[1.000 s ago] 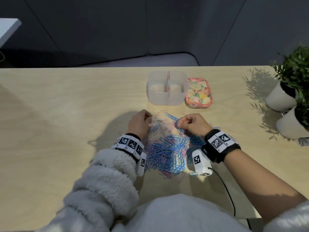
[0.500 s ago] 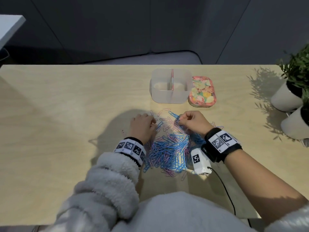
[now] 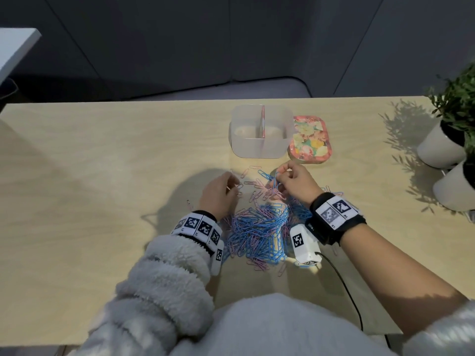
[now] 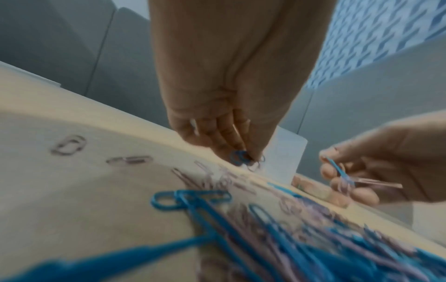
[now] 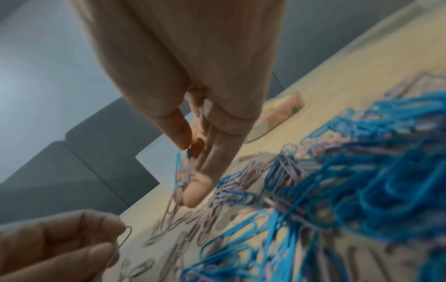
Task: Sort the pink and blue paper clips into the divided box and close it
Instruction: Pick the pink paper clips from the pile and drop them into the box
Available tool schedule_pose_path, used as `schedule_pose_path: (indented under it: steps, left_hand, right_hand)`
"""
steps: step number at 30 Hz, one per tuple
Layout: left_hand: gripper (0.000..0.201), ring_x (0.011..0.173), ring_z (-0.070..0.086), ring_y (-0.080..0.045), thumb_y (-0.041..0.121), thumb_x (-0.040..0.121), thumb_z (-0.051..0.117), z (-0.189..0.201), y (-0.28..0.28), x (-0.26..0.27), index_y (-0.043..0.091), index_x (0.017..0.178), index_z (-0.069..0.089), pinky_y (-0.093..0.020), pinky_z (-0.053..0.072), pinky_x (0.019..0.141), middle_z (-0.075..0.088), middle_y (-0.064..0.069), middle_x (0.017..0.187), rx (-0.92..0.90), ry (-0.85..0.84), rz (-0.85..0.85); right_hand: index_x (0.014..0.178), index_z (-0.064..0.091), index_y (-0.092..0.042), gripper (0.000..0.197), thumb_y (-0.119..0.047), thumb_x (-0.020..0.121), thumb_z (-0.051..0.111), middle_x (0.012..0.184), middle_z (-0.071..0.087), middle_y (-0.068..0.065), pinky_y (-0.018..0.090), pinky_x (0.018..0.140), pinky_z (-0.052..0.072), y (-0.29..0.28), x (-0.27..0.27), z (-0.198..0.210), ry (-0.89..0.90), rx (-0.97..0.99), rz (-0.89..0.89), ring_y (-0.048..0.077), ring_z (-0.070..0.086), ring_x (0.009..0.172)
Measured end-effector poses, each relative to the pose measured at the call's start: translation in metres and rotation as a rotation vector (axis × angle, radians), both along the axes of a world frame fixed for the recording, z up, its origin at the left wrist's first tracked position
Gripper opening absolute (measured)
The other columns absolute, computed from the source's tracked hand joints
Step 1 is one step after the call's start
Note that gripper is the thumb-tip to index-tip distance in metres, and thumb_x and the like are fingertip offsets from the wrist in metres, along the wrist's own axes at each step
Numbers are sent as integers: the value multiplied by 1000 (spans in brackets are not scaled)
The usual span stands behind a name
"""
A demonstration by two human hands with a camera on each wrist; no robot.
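Observation:
A tangled heap of pink and blue paper clips point(image 3: 257, 227) lies on the wooden table point(image 3: 102, 176) between my hands. Beyond it stands the clear divided box point(image 3: 259, 147), open, both compartments looking empty. Its floral lid point(image 3: 309, 140) lies flat just to the right of the box. My right hand point(image 3: 280, 176) is raised at the heap's far edge and pinches a blue clip point(image 5: 181, 171) with pink ones hanging from it. My left hand point(image 3: 232, 187), at the heap's left far edge, pinches a small clip point(image 4: 239, 158) between thumb and fingertips.
Two white plant pots point(image 3: 439, 147) point(image 3: 455, 186) stand at the table's right edge with leaves overhanging. A black cable point(image 3: 341, 278) runs from my right wrist toward the near edge. Stray clips point(image 3: 250, 168) lie between the heap and the box.
My right hand has lifted from the heap with a blue clip and trailing clips, moving slightly toward the box. My left hand has risen a little with its own clip.

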State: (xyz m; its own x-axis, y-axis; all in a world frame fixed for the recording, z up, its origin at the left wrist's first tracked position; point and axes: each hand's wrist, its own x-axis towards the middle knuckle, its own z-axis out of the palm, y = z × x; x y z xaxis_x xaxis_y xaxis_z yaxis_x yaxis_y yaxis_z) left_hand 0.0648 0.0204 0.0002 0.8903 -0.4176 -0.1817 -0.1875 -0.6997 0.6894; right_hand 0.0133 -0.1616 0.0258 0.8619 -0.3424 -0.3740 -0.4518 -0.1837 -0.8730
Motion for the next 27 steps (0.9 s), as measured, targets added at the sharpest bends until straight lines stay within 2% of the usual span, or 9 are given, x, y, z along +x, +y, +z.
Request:
schedule_pose_path:
  steps: [3, 7, 10, 13, 15, 17, 20, 23, 27]
  left_hand:
    - [8, 74, 54, -10, 13, 87, 58, 7, 17, -8, 15, 94, 63, -22, 42, 70, 59, 3, 85, 21, 117, -133]
    - [10, 91, 58, -18, 25, 83, 63, 11, 25, -22, 21, 90, 69, -27, 42, 78, 65, 3, 91, 312, -12, -248]
    - [20, 95, 57, -16, 33, 89, 56, 19, 11, -25, 19, 100, 66, -28, 44, 82, 66, 3, 101, 99, -85, -84]
    - [39, 95, 63, -11, 36, 85, 62, 20, -9, -23, 13, 117, 57, -25, 51, 80, 66, 0, 107, -265, 220, 56]
    - [40, 91, 66, -9, 25, 82, 68, 20, -20, -25, 11, 118, 56, -22, 52, 77, 69, -5, 105, -420, 321, 67]
    - [29, 73, 66, -1, 8, 82, 67, 23, -26, -25, 10, 110, 61, -13, 49, 67, 70, -7, 90, -532, 330, 103]
    - [23, 58, 64, 5, 6, 83, 65, 27, -24, -24, 4, 107, 64, -5, 44, 54, 69, -5, 79, -555, 317, 126]
    - [18, 54, 62, 6, 5, 85, 61, 27, -19, -22, 0, 103, 64, -4, 42, 52, 68, -4, 77, -586, 306, 127]
    - [10, 54, 58, 8, 3, 90, 54, 26, -16, -18, 3, 93, 63, -6, 41, 53, 64, -1, 73, -591, 246, 142]
  right_hand:
    - [75, 41, -15, 25, 1, 94, 42, 58, 48, 6, 16, 33, 42, 1, 2, -2, -6, 18, -33, 19, 48, 42]
    - [74, 43, -15, 24, 1, 92, 44, 76, 55, 31, 39, 52, 57, 6, 2, -2, -2, 63, -39, 29, 53, 51]
    - [76, 42, -14, 23, 2, 92, 43, 72, 61, 17, 27, 46, 52, 15, 0, 3, -48, 170, -34, 12, 59, 41]
    - [78, 43, -14, 22, 0, 94, 42, 72, 62, 11, 23, 48, 51, 24, 0, 9, -141, 282, -41, 10, 60, 48]
    - [79, 43, -14, 21, 0, 95, 41, 75, 62, 11, 22, 52, 52, 29, 0, 13, -195, 347, -56, 15, 62, 57]
    - [81, 43, -14, 21, 1, 95, 40, 76, 63, 11, 25, 59, 52, 29, -1, 14, -248, 371, -59, 16, 65, 61]
    - [82, 43, -14, 22, 4, 94, 40, 74, 66, 9, 22, 66, 54, 23, -4, 14, -322, 335, -86, 13, 65, 65]
    - [83, 44, -17, 25, 4, 94, 40, 68, 69, 0, 20, 58, 52, 15, -7, 13, -313, 310, -158, 6, 63, 54]
    - [87, 52, -11, 29, 10, 93, 34, 79, 59, 14, 29, 56, 58, 11, -12, 17, -258, 331, -147, 7, 61, 45]
